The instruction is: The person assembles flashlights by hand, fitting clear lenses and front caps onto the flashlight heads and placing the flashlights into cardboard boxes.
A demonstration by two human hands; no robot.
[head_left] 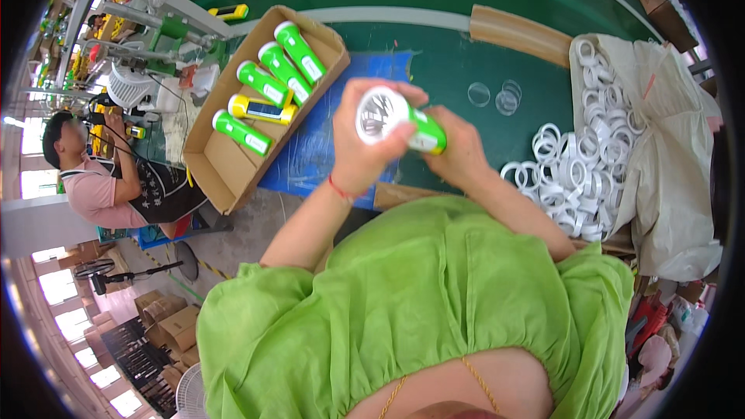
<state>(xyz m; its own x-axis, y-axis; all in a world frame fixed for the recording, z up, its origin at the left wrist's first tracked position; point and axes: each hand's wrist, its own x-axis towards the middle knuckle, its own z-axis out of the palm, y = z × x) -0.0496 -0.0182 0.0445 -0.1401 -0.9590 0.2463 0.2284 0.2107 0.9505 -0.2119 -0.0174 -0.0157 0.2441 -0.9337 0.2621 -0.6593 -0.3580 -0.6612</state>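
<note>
Between my hands is a green and white flashlight (424,133), its wide head with a white ring and shiny reflector turned up toward me. My left hand (358,136) wraps around the head end, thumb and fingers on the ring. My right hand (459,147) grips the green tail end. To the left, a cardboard box (221,182) holds several green flashlights (242,132) and a yellow one (261,109). On the table to the right lie a few clear round lenses (507,98), and beyond them a heap of white plastic rings (578,174).
The rings spill from a pale sack (667,155) at the right. A blue sheet (310,151) covers part of the green table beside the box. Another person (105,178) in an apron works at the left near a green press (174,29). A cardboard strip (520,33) lies along the far edge.
</note>
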